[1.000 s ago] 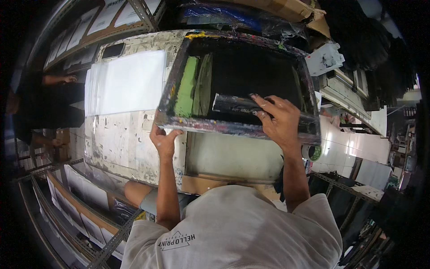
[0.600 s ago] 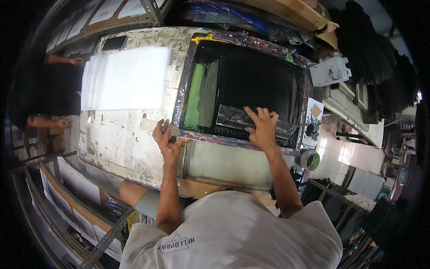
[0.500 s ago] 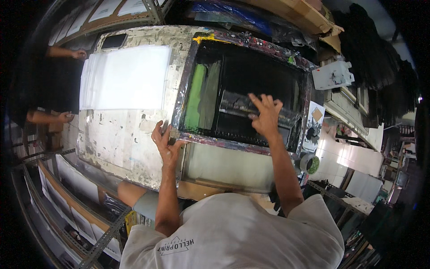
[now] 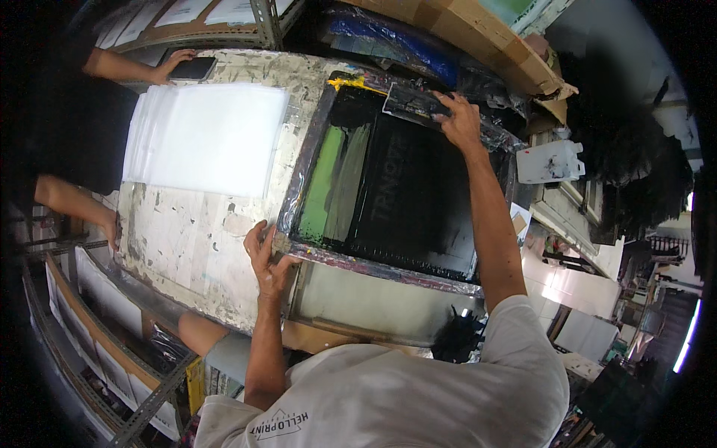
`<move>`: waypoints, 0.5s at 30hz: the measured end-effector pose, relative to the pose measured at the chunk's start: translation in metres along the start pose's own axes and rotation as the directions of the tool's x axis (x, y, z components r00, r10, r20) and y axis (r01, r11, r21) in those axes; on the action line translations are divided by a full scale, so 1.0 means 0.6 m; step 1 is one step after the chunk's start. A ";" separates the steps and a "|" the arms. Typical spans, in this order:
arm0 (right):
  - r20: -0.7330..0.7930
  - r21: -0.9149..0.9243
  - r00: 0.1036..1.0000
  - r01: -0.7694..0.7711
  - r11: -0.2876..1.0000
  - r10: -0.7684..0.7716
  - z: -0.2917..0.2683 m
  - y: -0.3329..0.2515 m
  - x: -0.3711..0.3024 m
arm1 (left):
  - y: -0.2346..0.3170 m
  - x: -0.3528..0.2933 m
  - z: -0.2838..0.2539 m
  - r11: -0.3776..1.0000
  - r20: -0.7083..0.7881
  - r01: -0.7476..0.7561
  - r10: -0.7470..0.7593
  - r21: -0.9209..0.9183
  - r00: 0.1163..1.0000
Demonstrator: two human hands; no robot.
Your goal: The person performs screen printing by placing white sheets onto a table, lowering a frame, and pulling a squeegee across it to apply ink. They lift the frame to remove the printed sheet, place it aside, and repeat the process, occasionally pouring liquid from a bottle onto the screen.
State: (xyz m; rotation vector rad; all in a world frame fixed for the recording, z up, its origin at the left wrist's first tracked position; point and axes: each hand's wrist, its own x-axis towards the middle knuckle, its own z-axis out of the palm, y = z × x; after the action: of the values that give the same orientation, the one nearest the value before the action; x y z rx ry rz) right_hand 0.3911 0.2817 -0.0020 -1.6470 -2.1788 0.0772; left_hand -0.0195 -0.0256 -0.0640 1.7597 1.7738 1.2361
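Note:
A screen printing frame (image 4: pixel 305 168) lies on the worktable, its mesh covered in black ink with a green strip at the left. My right hand (image 4: pixel 460 125) holds a wide dark squeegee (image 4: pixel 411 103) at the frame's far side. Fingers and thumb of my left hand (image 4: pixel 269 261) are closed about the frame's near left corner. Just left of the frame, a stack of white sheets (image 4: pixel 209 138) rests on the table. Faint raised-looking lettering shows in the ink. The squeegee's lower edge is hard to make out.
Across the left edge, a co-worker in dark clothes rests one hand (image 4: pixel 173 67) by a dark flat rectangular object (image 4: pixel 193 69) and another at the table's side. A white jug (image 4: pixel 551 163) stands right of the frame. Metal shelving (image 4: pixel 160 407) is at lower left.
My right hand has pushed the squeegee from mid-mesh to the far side. My left hand stays at the corner. The co-worker's hands have moved onto the table's edges.

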 end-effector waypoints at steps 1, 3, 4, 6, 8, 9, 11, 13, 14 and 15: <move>0.008 0.000 1.000 0.011 1.000 -0.011 -0.004 -0.003 -0.001 | -0.003 -0.002 -0.001 1.000 0.017 -0.018 0.018 0.005 1.000; 0.019 0.001 1.000 0.025 1.000 -0.025 -0.010 -0.012 -0.015 | -0.011 -0.017 0.011 0.981 0.000 0.128 -0.129 -0.146 0.992; -0.091 -0.059 0.990 0.103 0.993 -0.108 -0.010 -0.018 -0.029 | -0.008 -0.018 0.013 0.956 0.002 0.193 -0.198 -0.220 0.980; -0.021 -0.063 0.996 0.086 0.994 -0.087 -0.009 -0.033 -0.063 | -0.001 -0.018 0.008 0.951 0.019 0.231 -0.232 -0.205 0.973; -0.061 -0.103 0.992 0.107 0.989 -0.113 -0.007 -0.049 -0.111 | 0.019 -0.008 0.006 0.934 0.022 0.258 -0.260 -0.249 0.965; -0.132 -0.144 0.978 0.142 0.979 -0.161 -0.008 -0.062 -0.136 | 0.022 -0.003 0.006 0.915 0.022 0.269 -0.275 -0.299 0.961; -0.015 -0.089 0.997 0.073 0.993 -0.074 -0.045 -0.124 -0.192 | 0.025 -0.008 0.001 0.870 0.023 0.304 -0.321 -0.388 0.947; 0.002 -0.040 0.999 0.046 0.998 -0.046 -0.080 -0.170 -0.248 | 0.043 0.008 -0.002 0.872 -0.021 0.229 -0.264 -0.432 0.964; -0.038 -0.030 0.997 0.064 0.997 -0.065 -0.099 -0.191 -0.279 | 0.054 0.010 -0.006 0.870 -0.034 0.216 -0.258 -0.444 0.966; -0.083 -0.024 0.993 0.086 0.996 -0.087 -0.121 -0.211 -0.303 | 0.067 0.017 -0.009 0.867 -0.051 0.198 -0.248 -0.458 0.967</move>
State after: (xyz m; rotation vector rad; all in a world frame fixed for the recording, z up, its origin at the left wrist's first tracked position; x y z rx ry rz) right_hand 0.3417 0.0596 0.0486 -1.5358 -2.1905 -0.0386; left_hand -0.0002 -0.0238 -0.0271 1.2107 1.5295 1.5141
